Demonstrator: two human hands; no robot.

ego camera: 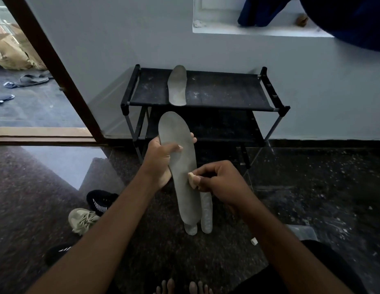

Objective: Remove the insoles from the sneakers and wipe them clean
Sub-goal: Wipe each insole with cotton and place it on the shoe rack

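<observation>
My left hand (161,160) grips a long grey insole (180,158) by its edge and holds it upright in front of me. My right hand (218,179) pinches a small pale wad of cloth or tissue (193,178) and presses it against the insole's middle. A second grey insole (177,85) lies on the top shelf of the black shoe rack (227,90). On the floor, below the held insole, is another grey insole-like piece (207,213). A beige sneaker (83,220) and a black sneaker (102,201) lie on the floor to my left.
The rack stands against the grey wall. Dark polished stone floor lies all round. An open doorway at the left shows sandals (34,79) outside. Another dark shoe (59,251) sits near my left forearm. My bare toes (182,287) show at the bottom edge.
</observation>
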